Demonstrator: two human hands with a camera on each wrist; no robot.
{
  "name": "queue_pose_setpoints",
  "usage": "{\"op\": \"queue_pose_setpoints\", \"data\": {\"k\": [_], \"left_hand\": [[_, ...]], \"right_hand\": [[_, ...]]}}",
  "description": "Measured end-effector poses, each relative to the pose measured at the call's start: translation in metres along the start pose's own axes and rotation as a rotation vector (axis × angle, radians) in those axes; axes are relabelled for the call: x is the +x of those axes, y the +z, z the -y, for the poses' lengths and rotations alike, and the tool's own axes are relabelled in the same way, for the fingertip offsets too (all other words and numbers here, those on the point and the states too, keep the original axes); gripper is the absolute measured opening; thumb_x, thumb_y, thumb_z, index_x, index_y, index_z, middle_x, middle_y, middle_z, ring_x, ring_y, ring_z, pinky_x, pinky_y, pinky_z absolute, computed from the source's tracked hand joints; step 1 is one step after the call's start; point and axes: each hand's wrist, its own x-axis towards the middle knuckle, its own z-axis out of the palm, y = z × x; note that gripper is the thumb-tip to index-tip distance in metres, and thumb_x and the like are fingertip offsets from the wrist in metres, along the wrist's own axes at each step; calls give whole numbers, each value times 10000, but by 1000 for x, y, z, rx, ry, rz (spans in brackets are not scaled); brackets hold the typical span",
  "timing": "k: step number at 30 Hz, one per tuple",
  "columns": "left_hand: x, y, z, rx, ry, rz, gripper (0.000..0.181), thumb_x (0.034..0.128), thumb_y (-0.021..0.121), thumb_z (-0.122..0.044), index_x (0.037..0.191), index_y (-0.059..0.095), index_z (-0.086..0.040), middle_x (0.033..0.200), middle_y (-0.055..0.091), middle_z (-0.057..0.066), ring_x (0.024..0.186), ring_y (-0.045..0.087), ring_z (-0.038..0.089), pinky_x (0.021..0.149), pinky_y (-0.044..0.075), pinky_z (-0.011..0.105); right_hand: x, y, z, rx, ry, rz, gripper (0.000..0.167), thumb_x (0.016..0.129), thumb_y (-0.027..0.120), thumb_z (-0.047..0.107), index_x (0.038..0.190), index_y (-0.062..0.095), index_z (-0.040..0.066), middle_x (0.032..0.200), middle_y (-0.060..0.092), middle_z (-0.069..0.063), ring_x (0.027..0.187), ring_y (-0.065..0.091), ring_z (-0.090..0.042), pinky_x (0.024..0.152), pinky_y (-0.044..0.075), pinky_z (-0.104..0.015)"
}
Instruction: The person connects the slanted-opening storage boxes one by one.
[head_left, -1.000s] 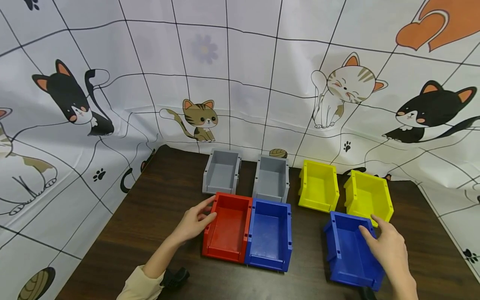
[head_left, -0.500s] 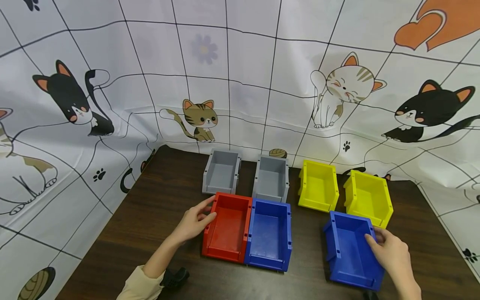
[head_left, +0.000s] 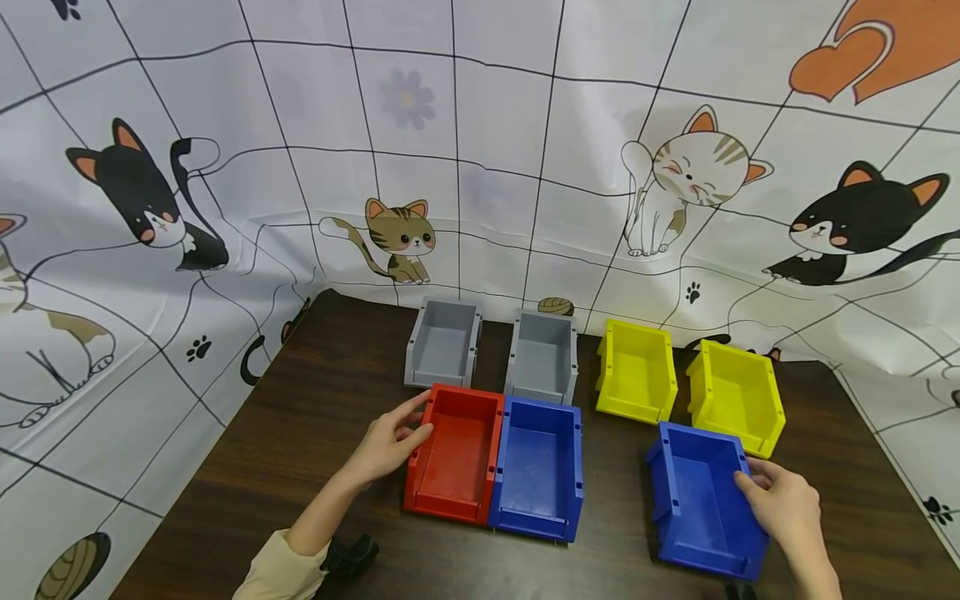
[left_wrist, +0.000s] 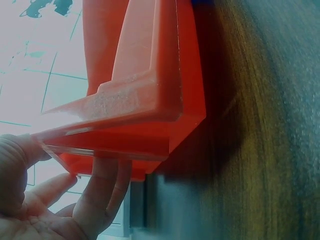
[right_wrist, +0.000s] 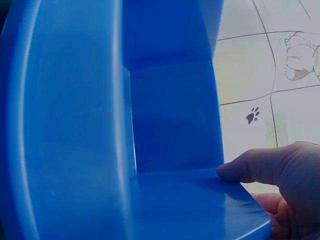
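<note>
Pinching the right blue bin by its right wall near a yellow bin, the right hand has its thumb inside; the left hand grips the central red bin by its left rim. Both bins look light, stiff, slick; rims should hold best.

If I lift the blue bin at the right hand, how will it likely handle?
The blue bin is probably stiff: its walls look straight and moulded. It's likely light for its size, being hollow and thin-walled. With the right hand pinching just one side wall, it may tilt when raised.
</note>
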Motion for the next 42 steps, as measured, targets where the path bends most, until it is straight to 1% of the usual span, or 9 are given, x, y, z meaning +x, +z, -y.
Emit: {"op": "queue_pose_setpoints", "data": {"k": [4,9,11,17,21,25,28,35,42], "left_hand": [[0,0,-1,-1,-6,3,504,917,562,-10,1373,378,100,1177,530,363,678,604,259,608,476,248],[0,0,-1,-14,-9,8,506,920,558,-10,1377,370,101,1179,525,368,715,619,335,615,480,245],[0,0,-1,-19,-10,11,508,920,558,-10,1378,369,100,1182,522,369,748,622,379,619,483,244],[0,0,0,-19,-3,10,504,921,556,-5,1376,370,103,1193,514,373,800,633,406,642,505,262],[-1,0,-2,-19,-2,11,504,922,555,-6,1377,368,102,1198,510,374,830,636,414,669,529,300],[-1,0,-3,-12,-5,11,504,919,556,-1,1374,370,106,1198,510,375,814,635,412,666,529,295],[2,1,4,-12,-7,7,508,916,560,2,1376,369,104,1201,509,376,796,633,409,657,526,293],[9,5,36,-16,0,-7,537,929,578,-80,1413,369,22,1234,520,325,833,653,347,678,542,334],[10,4,42,-30,10,-5,546,925,596,-128,1416,386,-12,1235,534,297,826,656,308,676,531,298]], "right_hand": [[-2,0,3,29,1,-13,371,852,626,124,1086,587,-162,792,670,-225,729,620,-379,603,440,-432],[-8,-2,13,44,-45,-27,354,843,651,121,1062,612,-154,775,684,-207,711,643,-350,642,461,-449],[-11,-4,18,45,-83,-38,339,838,656,117,1043,623,-151,760,685,-197,699,647,-340,632,461,-435],[-16,-5,36,72,-186,-75,323,823,678,110,1015,643,-146,724,688,-163,632,646,-268,582,453,-363],[-17,-5,47,104,-195,-72,319,823,684,118,1017,650,-132,731,692,-154,595,633,-189,558,442,-284],[-17,-3,57,122,-204,-73,307,818,689,115,1013,657,-121,733,694,-147,580,625,-147,546,435,-239],[-17,-1,63,134,-220,-80,301,812,692,109,1012,662,-114,732,694,-145,579,624,-138,543,437,-229],[-15,2,73,180,-226,-59,304,823,685,99,1025,650,-124,747,690,-173,584,625,-152,519,446,-204],[-14,5,79,210,-214,-20,302,833,660,66,1056,633,-134,764,686,-198,592,641,-201,504,461,-197]]}}
